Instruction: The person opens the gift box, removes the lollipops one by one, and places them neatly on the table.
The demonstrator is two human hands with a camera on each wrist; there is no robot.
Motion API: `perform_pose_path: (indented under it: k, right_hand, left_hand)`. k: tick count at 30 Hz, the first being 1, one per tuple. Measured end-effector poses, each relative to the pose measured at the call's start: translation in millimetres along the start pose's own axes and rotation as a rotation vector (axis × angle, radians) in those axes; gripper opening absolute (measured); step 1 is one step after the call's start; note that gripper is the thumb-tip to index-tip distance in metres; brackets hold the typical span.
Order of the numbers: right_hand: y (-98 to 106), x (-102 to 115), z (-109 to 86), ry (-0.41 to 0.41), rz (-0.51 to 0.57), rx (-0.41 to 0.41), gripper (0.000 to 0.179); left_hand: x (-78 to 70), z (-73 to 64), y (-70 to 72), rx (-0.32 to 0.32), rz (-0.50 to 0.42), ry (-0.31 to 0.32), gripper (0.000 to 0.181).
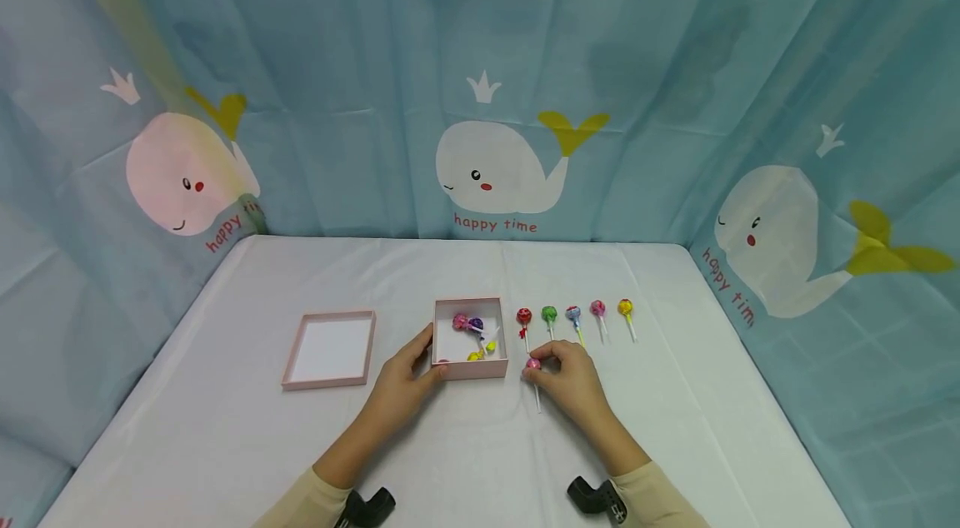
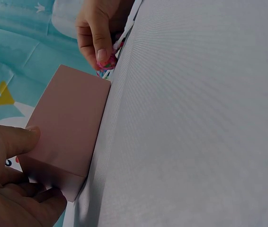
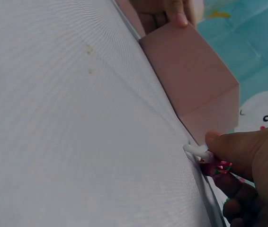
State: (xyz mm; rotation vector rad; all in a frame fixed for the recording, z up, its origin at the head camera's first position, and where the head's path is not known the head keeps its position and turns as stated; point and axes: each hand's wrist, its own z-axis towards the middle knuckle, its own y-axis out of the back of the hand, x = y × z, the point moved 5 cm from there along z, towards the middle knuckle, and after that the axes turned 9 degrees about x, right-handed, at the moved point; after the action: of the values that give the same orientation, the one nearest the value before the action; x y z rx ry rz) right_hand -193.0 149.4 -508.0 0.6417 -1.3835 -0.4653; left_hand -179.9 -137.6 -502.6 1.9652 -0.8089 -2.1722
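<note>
A pink box (image 1: 469,372) with a white inside stands on the table, holding several lollipops, among them a pink one (image 1: 461,321) and a purple one (image 1: 476,326). My left hand (image 1: 401,378) grips its left front corner, the thumb on the front wall in the left wrist view. Just right of the box, my right hand (image 1: 573,382) pinches a pink lollipop (image 3: 214,168) by its wrapped head. Its white stick points toward me, at table level. Beyond that hand lies a row of lollipops: red (image 1: 524,316), green (image 1: 550,315), blue (image 1: 573,314), pink (image 1: 597,308) and yellow (image 1: 626,307).
The pink-rimmed box lid (image 1: 330,385) lies left of the box, its white inside facing up. A white cloth (image 1: 480,461) covers the table. Blue curtains (image 1: 360,170) with whale prints hang behind and along both sides.
</note>
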Motion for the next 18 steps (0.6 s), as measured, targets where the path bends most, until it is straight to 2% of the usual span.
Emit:
perform_pose_path:
  k: [18]
  right_hand:
    - [0.4,-0.1,-1.7,0.018,-0.048,0.000,0.025]
  left_hand:
    - [-0.1,-0.4,-0.4,0.000,-0.001,0.017,0.078]
